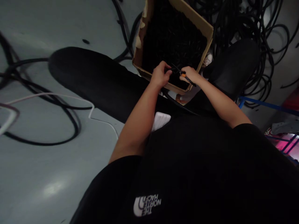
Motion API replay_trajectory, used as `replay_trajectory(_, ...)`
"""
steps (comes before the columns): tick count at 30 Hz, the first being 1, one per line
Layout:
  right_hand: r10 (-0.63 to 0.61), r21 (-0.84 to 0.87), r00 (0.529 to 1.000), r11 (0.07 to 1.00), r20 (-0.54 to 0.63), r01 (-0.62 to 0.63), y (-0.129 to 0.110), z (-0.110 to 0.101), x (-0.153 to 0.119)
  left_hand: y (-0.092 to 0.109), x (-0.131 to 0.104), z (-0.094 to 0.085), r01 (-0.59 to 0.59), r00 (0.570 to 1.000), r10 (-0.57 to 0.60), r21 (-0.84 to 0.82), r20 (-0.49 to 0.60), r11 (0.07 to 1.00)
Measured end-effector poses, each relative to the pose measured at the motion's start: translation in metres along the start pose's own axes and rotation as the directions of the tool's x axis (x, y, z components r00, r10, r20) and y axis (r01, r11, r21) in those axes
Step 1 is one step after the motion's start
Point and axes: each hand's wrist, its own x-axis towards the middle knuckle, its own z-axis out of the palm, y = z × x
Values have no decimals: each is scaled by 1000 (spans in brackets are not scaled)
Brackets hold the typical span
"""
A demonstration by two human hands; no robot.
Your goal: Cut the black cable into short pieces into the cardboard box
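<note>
Over the near edge of a cardboard box (207, 34), my left hand (160, 75) is closed on the end of a black tube (174, 100). The tube runs back below that hand toward my lap. Wrapped in my right hand (191, 74) is a pair of scissors (183, 75) with black and orange handles. Their blades point left, close to the tube end at my left fingertips; whether they touch it is too dark to tell. Many short black pieces (174, 34) fill the box beneath both hands.
Loops of black tube (42, 143) lie on the grey floor at left, with a thin white cable (67, 95) across them. A large tangle of black tube (252, 28) is at upper right. A blue metal frame (268, 105) stands at right. A white object (161, 119) rests at my lap.
</note>
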Motion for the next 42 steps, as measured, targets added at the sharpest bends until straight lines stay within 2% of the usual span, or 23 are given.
replay_trajectory(4,5,26,1000,1000,-20,-5,3,3,-2,7,1,-2,50,999,-50,-44,-11,998)
replay_trajectory(7,43,152,999,988,-28,-38,3,6,-1,8,5,-2,150,987,-158,-184,-28,971)
replay_trajectory(11,83,317,996,945,-12,-75,3,9,3,11,5,-4,293,955,-283,-431,89,854)
replay_trajectory(14,5,306,1000,952,3,-5,2,10,3,18,3,-7,320,947,-288,-519,144,793)
replay_trajectory(20,-126,252,991,961,38,113,-2,4,-1,27,0,-9,319,948,-275,-476,163,819)
replay_trajectory(28,-70,98,997,993,-21,72,-6,0,-2,20,3,-7,331,943,-295,-471,150,818)
replay_trajectory(32,-32,10,998,999,-54,33,-11,0,-4,18,1,-2,377,926,-341,-462,163,803)
replay_trajectory(38,-5,-74,1000,997,-5,5,-12,2,-3,6,2,1,383,924,-358,-373,138,845)
replay_trajectory(42,3,-97,1000,995,14,-1,-8,8,-1,-1,5,2,439,898,-406,-310,167,843)
